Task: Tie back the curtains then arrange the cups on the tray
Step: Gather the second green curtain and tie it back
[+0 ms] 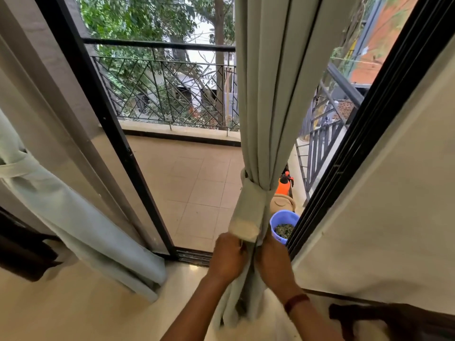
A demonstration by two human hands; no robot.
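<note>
The balcony floor (197,180) fills the open doorway, pale tiles running out to a black metal railing (160,89) with trees behind it. The black door frame (110,131) slants down the left side of the opening. From where I stand, the left curtain (73,217) hangs beside that frame, already cinched by its own cloth band (17,168), its hem resting on the room's floor.

The right curtain (266,94) drops down the middle of the doorway, gathered into one thick bundle. A tieback (251,205) of the same grey-green cloth is wrapped around it low down, its loose end hanging over the front of the folds.

Both hands are at the bundle just under that end. The left hand (227,257) has its fingers curled in, gripping the curtain's left edge right where the tieback's end stops. The right hand (273,262) is closed round the folds on the other side (only its back faces me, so the fingertips are hidden). A reddish band (295,301) circles the right wrist.

Out on the tiles behind the bundle stand a tan pot (280,204), a blue bucket (283,220) with dry green bits inside, and an orange spray bottle (283,185).
</note>
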